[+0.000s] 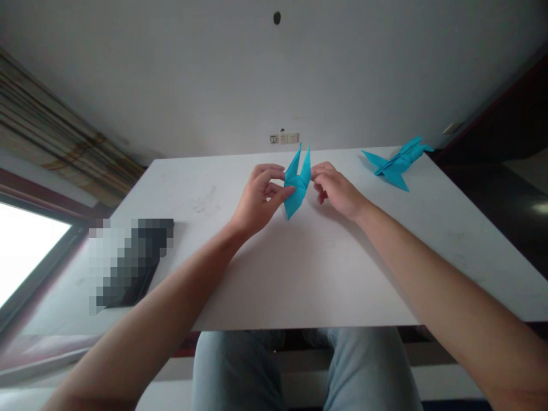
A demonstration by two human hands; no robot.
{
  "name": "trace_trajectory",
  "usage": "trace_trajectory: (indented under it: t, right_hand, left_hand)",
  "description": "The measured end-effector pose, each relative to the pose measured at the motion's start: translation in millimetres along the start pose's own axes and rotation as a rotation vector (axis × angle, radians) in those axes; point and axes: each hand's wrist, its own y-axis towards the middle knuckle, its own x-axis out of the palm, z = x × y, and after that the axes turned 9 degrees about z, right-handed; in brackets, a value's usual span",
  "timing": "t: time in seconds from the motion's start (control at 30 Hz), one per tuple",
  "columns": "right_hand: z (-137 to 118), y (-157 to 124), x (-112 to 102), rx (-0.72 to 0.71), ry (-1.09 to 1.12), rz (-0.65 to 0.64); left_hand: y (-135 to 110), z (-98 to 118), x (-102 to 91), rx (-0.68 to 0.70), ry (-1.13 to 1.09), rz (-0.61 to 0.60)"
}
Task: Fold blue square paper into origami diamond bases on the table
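A half-folded piece of blue origami paper with two upright points is held above the white table. My left hand pinches its left side with thumb and fingers closed. Its right side is pinched by my right hand, fingers curled. A finished blue origami bird lies on the table's far right corner, apart from both hands.
A dark flat object, partly blurred out, lies near the table's left edge. A wall with a socket strip stands behind the table. A curtain and window are at the left. My knees show below the front edge.
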Motion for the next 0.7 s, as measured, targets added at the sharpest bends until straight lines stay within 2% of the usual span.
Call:
trace_trajectory:
  t: [0.07, 0.17, 0.23, 0.37, 0.5, 0.6, 0.7]
  right_hand:
    - [-3.8, -1.8, -0.1, -0.012, 0.02, -0.039]
    - [-6.2, -5.3, 2.0, -0.146, -0.078, -0.098]
    - [-4.0, -6.7, 4.2, -0.201, -0.17, -0.098]
    - [1.1, -6.9, 7.0, -0.184, -0.192, -0.093]
    - [-2.9, -7.7, 7.4, -0.179, -0.113, -0.075]
    - [-7.6, -9.3, 7.6, -0.159, -0.079, -0.109]
    - [-9.9, -10.2, 7.4, -0.169, -0.062, -0.136]
  left_hand:
    - [0.3, 0.0, -0.7, -0.064, 0.019, -0.013]
    - [0.5, 3.6, -2.7, -0.115, 0.085, -0.03]
    - [0.8, 6.7, -4.1, -0.078, 0.151, 0.011]
    - [2.0, 9.4, -5.4, 0.013, 0.238, 0.077]
    - [2.1, 6.1, -2.9, -0.052, 0.098, 0.023]
    - [0.1, 4.4, -0.2, -0.135, -0.034, -0.024]
    - [-2.6, 5.6, 1.8, -0.154, -0.079, -0.022]
